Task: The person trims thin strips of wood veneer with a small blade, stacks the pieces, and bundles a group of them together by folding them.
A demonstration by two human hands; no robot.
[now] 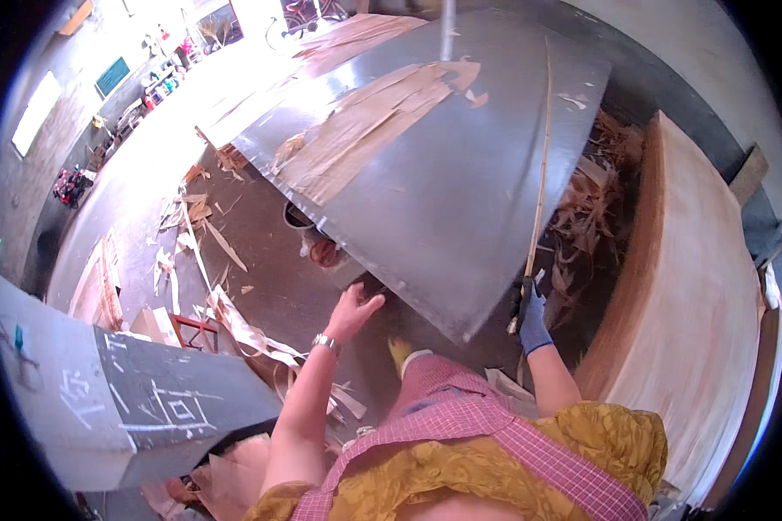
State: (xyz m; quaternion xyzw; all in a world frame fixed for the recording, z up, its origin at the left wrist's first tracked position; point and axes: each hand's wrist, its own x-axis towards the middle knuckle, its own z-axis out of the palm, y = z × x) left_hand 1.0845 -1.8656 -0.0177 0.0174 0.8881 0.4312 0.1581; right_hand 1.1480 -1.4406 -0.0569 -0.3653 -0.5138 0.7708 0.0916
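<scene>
A long thin wooden stick runs along the right side of a grey metal-topped table. Its near end is in my right hand, which wears a blue and black glove with the fingers wrapped round it. My left hand, bare with a watch at the wrist, hangs in the air near the table's front left edge. Its fingers are apart and slightly bent, and nothing is in them. Thin brown veneer sheets lie across the table's far left part.
To the right stands a tall stack of pale wood sheets, with torn veneer scraps heaped between it and the table. More strips litter the floor at left. A grey chalk-marked surface juts in at lower left. A metal post rises beyond.
</scene>
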